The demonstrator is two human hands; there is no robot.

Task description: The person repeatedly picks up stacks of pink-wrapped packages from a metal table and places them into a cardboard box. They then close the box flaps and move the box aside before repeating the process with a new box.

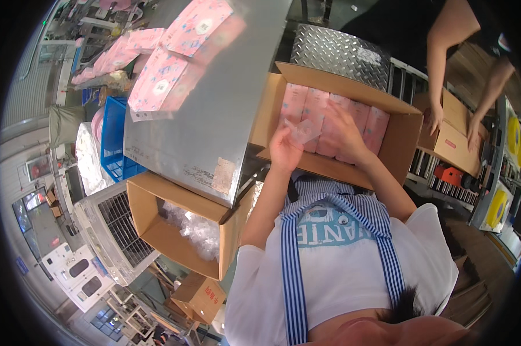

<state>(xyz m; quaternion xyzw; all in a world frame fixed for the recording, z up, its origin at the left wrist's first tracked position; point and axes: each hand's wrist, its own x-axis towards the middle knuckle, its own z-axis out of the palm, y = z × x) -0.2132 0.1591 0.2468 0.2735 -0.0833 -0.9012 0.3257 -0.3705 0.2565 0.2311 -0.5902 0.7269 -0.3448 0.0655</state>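
In front of me an open cardboard box (401,130) holds a row of pink patterned packs (295,99) standing side by side. My left hand (284,151) is over the near left part of this box, its fingers closed on a small clear plastic piece (306,131). Over the packs is my right hand (347,134), fingers stretched out and slightly blurred, with nothing visible in it. Whether its fingertips touch the packs I cannot tell. To my left, another open carton (171,245) contains a heap of similar clear plastic pieces (196,226).
A metal table (237,75) at the left carries more pink packs (168,75). Beside it stands a blue crate (113,138). At the right, another person's hands (436,118) rest on a closed carton (456,144) on a roller conveyor. A diamond-plate metal sheet (335,55) lies beyond my box.
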